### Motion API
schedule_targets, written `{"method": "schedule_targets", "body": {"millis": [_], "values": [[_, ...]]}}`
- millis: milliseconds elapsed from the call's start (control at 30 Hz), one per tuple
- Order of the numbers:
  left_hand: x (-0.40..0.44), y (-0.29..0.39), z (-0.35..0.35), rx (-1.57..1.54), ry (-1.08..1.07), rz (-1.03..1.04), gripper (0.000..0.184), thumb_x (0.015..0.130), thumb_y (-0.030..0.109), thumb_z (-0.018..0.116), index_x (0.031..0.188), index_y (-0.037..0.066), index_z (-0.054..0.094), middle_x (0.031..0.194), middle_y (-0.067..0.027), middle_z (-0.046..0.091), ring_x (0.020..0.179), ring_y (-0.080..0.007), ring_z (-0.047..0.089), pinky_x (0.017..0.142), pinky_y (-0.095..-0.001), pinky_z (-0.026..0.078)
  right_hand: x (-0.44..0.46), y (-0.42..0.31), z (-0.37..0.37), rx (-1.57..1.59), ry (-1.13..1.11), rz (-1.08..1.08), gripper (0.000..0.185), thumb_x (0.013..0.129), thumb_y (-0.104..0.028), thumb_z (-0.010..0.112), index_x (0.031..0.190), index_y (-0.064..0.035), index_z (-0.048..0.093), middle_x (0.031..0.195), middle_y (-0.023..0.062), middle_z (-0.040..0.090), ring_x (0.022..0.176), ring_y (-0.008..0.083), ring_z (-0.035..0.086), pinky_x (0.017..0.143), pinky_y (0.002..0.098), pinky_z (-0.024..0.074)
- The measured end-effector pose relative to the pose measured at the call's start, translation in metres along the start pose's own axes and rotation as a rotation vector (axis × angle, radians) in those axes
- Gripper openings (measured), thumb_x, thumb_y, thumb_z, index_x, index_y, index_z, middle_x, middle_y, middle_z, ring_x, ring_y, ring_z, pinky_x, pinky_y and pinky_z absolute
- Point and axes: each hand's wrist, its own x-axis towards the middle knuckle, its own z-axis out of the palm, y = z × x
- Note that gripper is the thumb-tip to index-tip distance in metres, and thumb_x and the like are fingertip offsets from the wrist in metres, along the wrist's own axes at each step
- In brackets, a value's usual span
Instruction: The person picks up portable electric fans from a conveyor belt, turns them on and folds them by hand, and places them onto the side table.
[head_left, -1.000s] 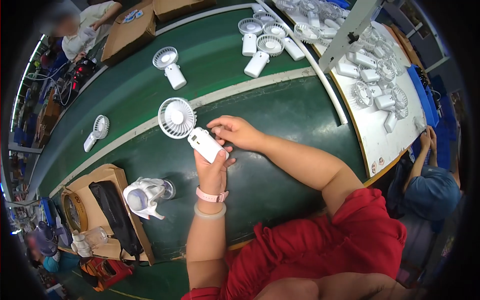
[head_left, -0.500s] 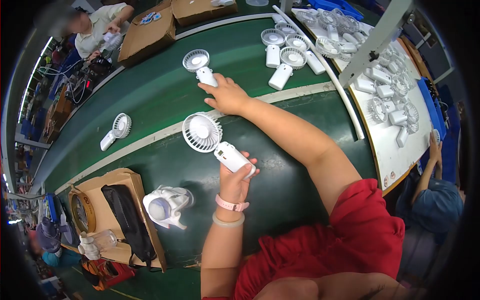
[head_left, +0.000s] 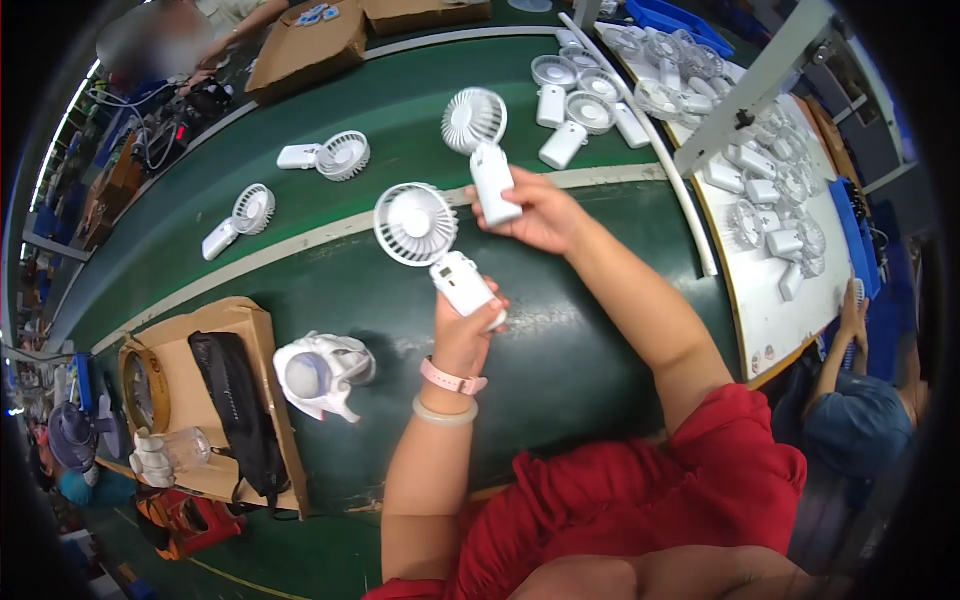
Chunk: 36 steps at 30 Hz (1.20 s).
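My left hand point(head_left: 468, 318) is closed around the body of a white handheld fan point(head_left: 462, 285), its round caged head tilted up and away from me. A dark little window shows on that fan's body. Just to the right and farther off, my right hand point(head_left: 535, 210) grips a second white handheld fan point(head_left: 492, 185) by its body, with the caged head pointing away. The two fans are close together above the green work surface point(head_left: 580, 330). Beyond them, another white fan point(head_left: 340, 156) lies on the green strip, and one more fan point(head_left: 252, 210) lies farther left.
Several white fans point(head_left: 565, 143) lie at the strip's far right, with many more on a white table point(head_left: 745, 300) behind a pale tube point(head_left: 680, 190). To my left are a crumpled white bundle point(head_left: 345, 365) and a cardboard tray point(head_left: 285, 430) holding a black pouch. Two people work nearby.
My right hand has moved right and toward me, and now holds a fan up beside the left one. A fan now lies left of its former place on the strip. The view has shifted slightly.
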Motion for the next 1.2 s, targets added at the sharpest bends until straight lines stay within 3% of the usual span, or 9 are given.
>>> {"method": "schedule_targets", "body": {"millis": [67,200,333,433,567,600,700,867,1200], "values": [[-0.001,-0.001,-0.001,-0.008,0.002,0.017,0.043,0.075,-0.003,0.060,0.109,0.011,0.039,0.092,-0.0061,0.054,0.073,-0.0165,0.057,0.049,-0.0252,0.044,-0.031,0.008,0.000,0.170,-0.097,0.105,0.056,0.075,-0.009,0.054,0.127,-0.0033,0.035,0.114,0.0193,0.052,0.094,0.0291,0.057,0.078,0.0411,0.0502],[-0.003,-0.002,-0.002,-0.050,-0.020,0.039,0.034,0.076,0.000,0.061,0.103,0.008,0.042,0.090,-0.0052,0.054,0.073,-0.0165,0.058,0.048,-0.0250,0.045,-0.063,0.021,0.006,0.232,-0.138,0.061,0.052,0.071,-0.010,0.057,0.120,-0.0055,0.040,0.105,0.0163,0.052,0.074,0.0211,0.050,0.060,0.0310,0.0420],[-0.004,0.000,-0.001,-0.057,-0.042,0.018,0.029,0.075,0.000,0.062,0.097,0.006,0.045,0.089,-0.0058,0.054,0.074,-0.0180,0.058,0.048,-0.0266,0.046,-0.063,0.023,0.003,0.215,-0.162,0.039,0.050,0.074,-0.015,0.059,0.119,-0.0061,0.041,0.105,0.0158,0.052,0.074,0.0205,0.051,0.059,0.0306,0.0416],[-0.005,0.001,-0.001,-0.069,-0.082,-0.004,0.029,0.074,0.001,0.062,0.096,0.006,0.044,0.088,-0.0058,0.053,0.074,-0.0184,0.058,0.048,-0.0268,0.046,-0.059,0.025,-0.003,0.185,-0.155,0.051,0.048,0.084,-0.034,0.054,0.120,-0.0059,0.041,0.105,0.0147,0.053,0.074,0.0205,0.052,0.060,0.0321,0.0424],[-0.006,0.004,0.001,-0.084,-0.101,-0.045,0.030,0.072,0.000,0.062,0.094,0.007,0.044,0.086,-0.0067,0.052,0.075,-0.0193,0.058,0.054,-0.0292,0.049,-0.054,0.026,-0.009,0.155,-0.061,0.079,0.052,0.088,-0.044,0.048,0.122,-0.0057,0.039,0.105,0.0131,0.053,0.078,0.0204,0.053,0.064,0.0339,0.0454],[-0.005,0.003,0.001,-0.084,-0.097,-0.047,0.030,0.072,0.000,0.062,0.094,0.007,0.044,0.086,-0.0067,0.052,0.075,-0.0193,0.058,0.054,-0.0292,0.049,-0.053,0.029,-0.009,0.115,-0.066,0.033,0.051,0.087,-0.040,0.051,0.122,-0.0054,0.039,0.105,0.0121,0.053,0.080,0.0204,0.054,0.067,0.0341,0.0475],[-0.005,0.001,0.001,-0.090,-0.092,-0.006,0.031,0.071,-0.001,0.061,0.096,0.007,0.044,0.087,-0.0071,0.051,0.079,-0.0207,0.058,0.076,-0.0376,0.050,-0.058,0.030,0.001,-0.033,-0.018,0.006,0.050,0.086,-0.024,0.058,0.126,-0.0046,0.036,0.105,0.0082,0.052,0.088,0.0183,0.056,0.073,0.0337,0.0526],[-0.006,0.001,0.003,-0.072,-0.072,0.005,0.038,0.070,-0.001,0.062,0.101,0.009,0.042,0.090,-0.0069,0.050,0.083,-0.0200,0.056,0.076,-0.0366,0.050,-0.057,0.031,0.002,-0.180,0.121,0.033,0.046,0.084,-0.014,0.058,0.124,-0.0029,0.038,0.103,0.0091,0.055,0.086,0.0195,0.060,0.073,0.0326,0.0526],[-0.007,0.000,0.002,-0.027,-0.092,0.015,0.049,0.069,0.001,0.064,0.112,0.010,0.041,0.098,-0.0087,0.050,0.085,-0.0196,0.055,0.075,-0.0349,0.050,-0.054,0.032,-0.001,-0.096,0.133,-0.026,0.042,0.079,-0.007,0.059,0.118,-0.0015,0.043,0.104,0.0143,0.058,0.087,0.0231,0.062,0.081,0.0335,0.0500]]}}
